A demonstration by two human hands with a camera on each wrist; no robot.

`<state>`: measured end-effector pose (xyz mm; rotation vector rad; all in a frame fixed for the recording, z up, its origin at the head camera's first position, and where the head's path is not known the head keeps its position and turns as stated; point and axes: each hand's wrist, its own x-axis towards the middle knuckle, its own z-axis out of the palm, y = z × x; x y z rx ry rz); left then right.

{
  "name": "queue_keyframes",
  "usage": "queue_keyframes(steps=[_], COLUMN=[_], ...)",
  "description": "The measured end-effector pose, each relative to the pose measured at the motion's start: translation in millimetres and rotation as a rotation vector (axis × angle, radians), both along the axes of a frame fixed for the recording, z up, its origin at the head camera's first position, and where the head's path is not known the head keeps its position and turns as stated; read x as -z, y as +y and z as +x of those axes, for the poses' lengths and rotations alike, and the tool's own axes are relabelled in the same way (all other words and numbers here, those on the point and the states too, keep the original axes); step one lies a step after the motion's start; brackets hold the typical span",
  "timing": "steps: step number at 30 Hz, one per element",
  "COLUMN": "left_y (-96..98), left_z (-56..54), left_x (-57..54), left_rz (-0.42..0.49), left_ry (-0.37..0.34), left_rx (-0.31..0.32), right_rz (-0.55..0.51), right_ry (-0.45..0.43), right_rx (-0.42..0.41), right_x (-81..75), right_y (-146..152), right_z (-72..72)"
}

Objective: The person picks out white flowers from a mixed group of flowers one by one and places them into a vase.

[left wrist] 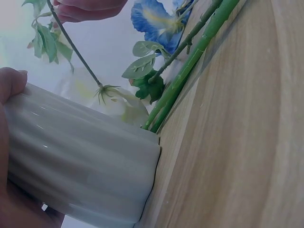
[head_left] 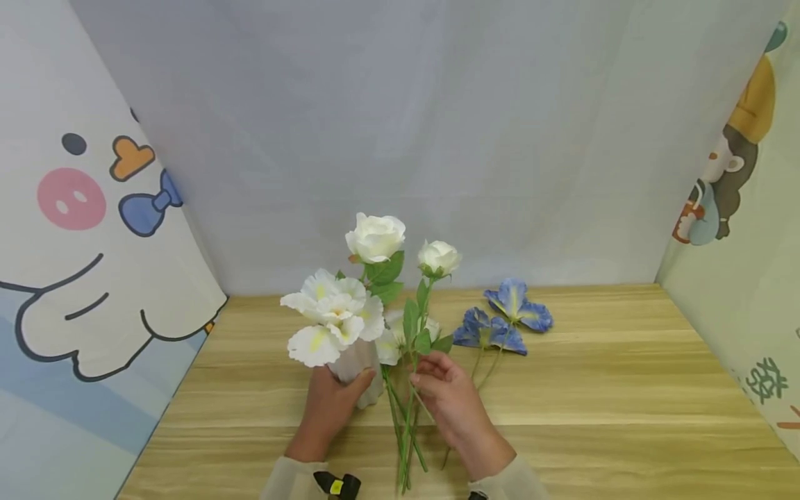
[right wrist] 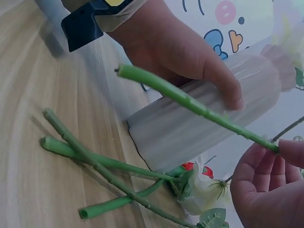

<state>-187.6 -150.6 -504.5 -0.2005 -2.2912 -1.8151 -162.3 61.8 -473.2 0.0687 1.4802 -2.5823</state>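
My left hand (head_left: pixel 326 410) grips a white ribbed vase (head_left: pixel 370 390), its thumb across the side; the vase (left wrist: pixel 85 152) stands on the table. From its mouth rise a large white ruffled flower (head_left: pixel 328 316) and a white rose (head_left: pixel 376 238) with green leaves. Just right of the vase, my right hand (head_left: pixel 455 403) pinches the stem of a smaller white rose (head_left: pixel 439 257), held upright. In the right wrist view the cut end of that green stem (right wrist: pixel 190 102) points past the vase, clear of the tabletop. Another white flower (head_left: pixel 389 346) lies behind this stem, partly hidden.
Several loose green stems (right wrist: pixel 107 161) cross on the wooden table (head_left: pixel 600 417) between the hands. Two blue flowers (head_left: pixel 514 307) lie behind my right hand. A pale cloth (head_left: pixel 437 139) hangs along the back edge, and printed cartoon panels (head_left: pixel 81 292) stand at both sides.
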Motion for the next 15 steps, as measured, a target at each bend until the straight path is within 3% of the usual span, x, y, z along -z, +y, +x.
queue_keyframes(steps=[9, 15], left_y=[0.2, 0.1], left_z=[-1.8, -1.4], left_x=[0.2, -0.6], left_rz=[0.005, 0.009], left_ry=[0.02, 0.02], left_rx=[0.012, 0.016], right_rz=[0.089, 0.083], right_ry=[0.052, 0.055], right_rx=[0.049, 0.064], right_x=[-11.1, -15.5], right_y=[7, 10], right_z=[0.8, 1.0])
